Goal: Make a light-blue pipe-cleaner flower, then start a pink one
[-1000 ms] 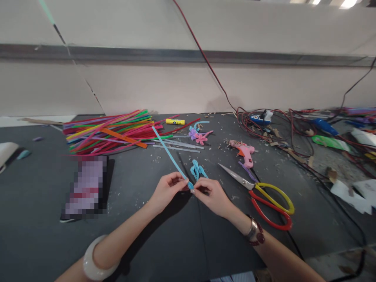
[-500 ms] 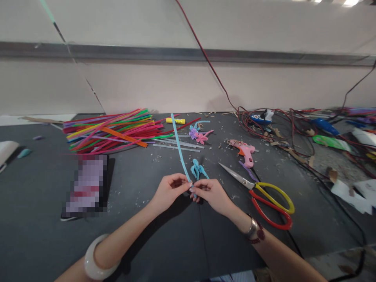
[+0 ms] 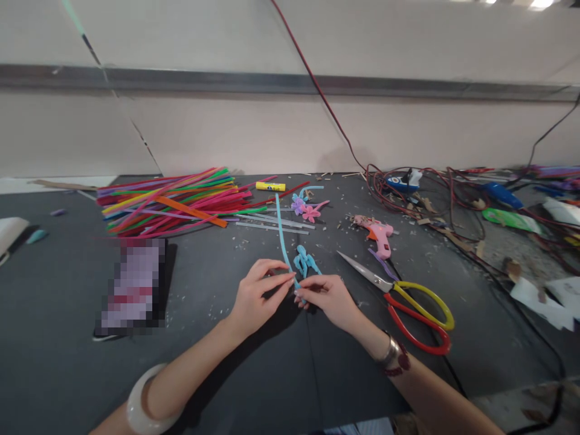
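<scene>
A light blue pipe cleaner [image 3: 281, 232] stands up from between my hands, its free end leaning away from me over the table. My right hand [image 3: 330, 299] pinches its lower end between thumb and fingertips. Just beside, my left hand [image 3: 260, 296] has its thumb and fingertips on the same strand, slightly higher, in a looser hold. Right behind my fingers lies a light blue looped pipe-cleaner piece [image 3: 303, 260], partly hidden by my right hand. Farther back are a purple pipe-cleaner flower [image 3: 298, 206] and a pink one [image 3: 310, 212].
Red-and-yellow-handled scissors [image 3: 385, 285] lie to the right, near a pink glue gun [image 3: 382, 237]. Colourful pipe cleaners [image 3: 176, 202] are heaped at back left, beside a yellow tube [image 3: 270, 186]. A phone-like slab [image 3: 133, 287], blurred out, lies left. Tangled cables [image 3: 380, 187] run along the right.
My left hand has shifted slightly left and its fingers have loosened. The pipe cleaner's free end has dropped lower and swung a little right. My right hand has barely moved.
</scene>
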Action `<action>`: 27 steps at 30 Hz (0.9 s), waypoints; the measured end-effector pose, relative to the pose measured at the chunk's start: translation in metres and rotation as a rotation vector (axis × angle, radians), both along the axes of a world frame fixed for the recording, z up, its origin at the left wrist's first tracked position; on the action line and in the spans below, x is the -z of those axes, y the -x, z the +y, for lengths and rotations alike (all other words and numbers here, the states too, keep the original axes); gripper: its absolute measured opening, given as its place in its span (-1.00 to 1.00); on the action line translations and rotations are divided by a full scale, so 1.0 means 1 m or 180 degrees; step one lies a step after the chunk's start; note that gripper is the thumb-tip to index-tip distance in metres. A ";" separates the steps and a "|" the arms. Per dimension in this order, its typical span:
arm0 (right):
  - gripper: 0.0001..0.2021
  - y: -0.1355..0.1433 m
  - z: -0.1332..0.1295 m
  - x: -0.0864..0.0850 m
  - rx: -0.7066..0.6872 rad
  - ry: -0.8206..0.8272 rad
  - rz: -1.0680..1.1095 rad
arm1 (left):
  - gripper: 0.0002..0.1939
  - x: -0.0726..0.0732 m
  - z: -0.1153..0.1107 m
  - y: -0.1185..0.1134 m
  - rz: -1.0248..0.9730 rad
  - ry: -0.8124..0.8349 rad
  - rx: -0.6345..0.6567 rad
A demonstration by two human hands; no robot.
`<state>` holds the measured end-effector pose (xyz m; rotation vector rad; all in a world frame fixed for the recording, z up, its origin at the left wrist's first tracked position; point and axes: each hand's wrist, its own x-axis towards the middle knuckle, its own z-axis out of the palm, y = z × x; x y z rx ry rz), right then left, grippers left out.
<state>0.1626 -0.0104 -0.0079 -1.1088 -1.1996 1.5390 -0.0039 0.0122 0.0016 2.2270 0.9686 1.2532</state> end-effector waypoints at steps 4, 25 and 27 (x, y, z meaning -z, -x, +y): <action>-0.89 -0.002 -0.001 -0.004 0.0078 -0.0149 -0.0057 | -0.68 0.000 0.000 -0.001 0.0029 -0.0191 0.0205; -0.91 -0.001 -0.004 -0.011 0.0439 -0.0628 0.0076 | -0.76 -0.001 -0.013 -0.006 -0.0326 0.0197 0.0590; -0.92 -0.001 -0.004 -0.009 0.0479 -0.0834 -0.0006 | -0.77 -0.001 -0.014 -0.006 -0.0361 0.0225 0.0585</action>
